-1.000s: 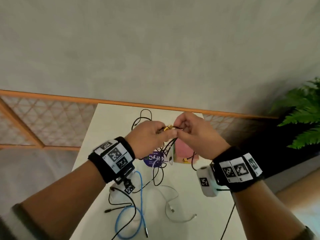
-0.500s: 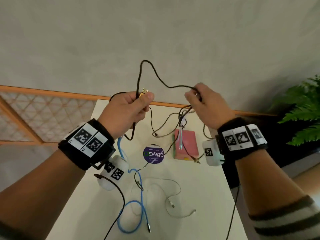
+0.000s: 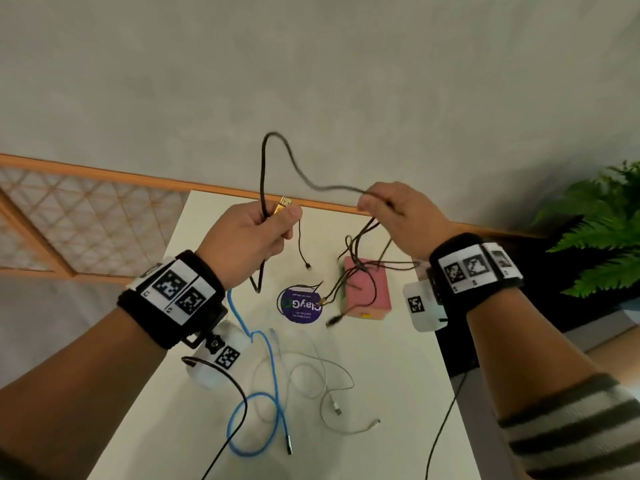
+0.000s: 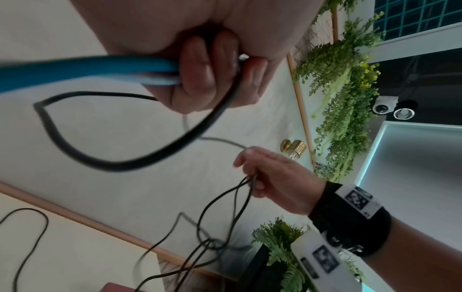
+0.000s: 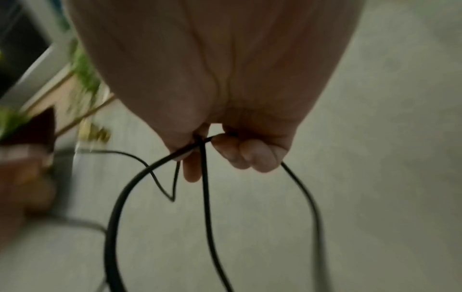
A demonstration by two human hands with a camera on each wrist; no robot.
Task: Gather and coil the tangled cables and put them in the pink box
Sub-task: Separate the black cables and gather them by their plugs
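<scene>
My left hand [image 3: 256,233] is raised above the white table [image 3: 398,393]. It grips a black cable [image 3: 273,136] just below its gold plug [image 3: 283,205]. The cable arches up and across to my right hand [image 3: 391,209], which pinches it. Several black strands hang tangled from that hand onto the pink box [image 3: 372,299]. In the left wrist view my left hand [image 4: 207,79] curls round the black cable [image 4: 120,168], and a blue cable [image 4: 87,67] runs in between its fingers. The right wrist view shows my right hand [image 5: 225,150] pinching black cable loops [image 5: 112,217].
The blue cable [image 3: 273,375] and a thin white cable [image 3: 325,375] lie looped on the near table. A purple round lid [image 3: 299,304] sits left of the box. A fern [image 3: 606,230] stands off the table's right edge, and a wooden rail [image 3: 104,174] runs behind.
My hands have lifted from together low over the box and moved apart. The black cable has been drawn up into an arch between them, and the tangle has risen.
</scene>
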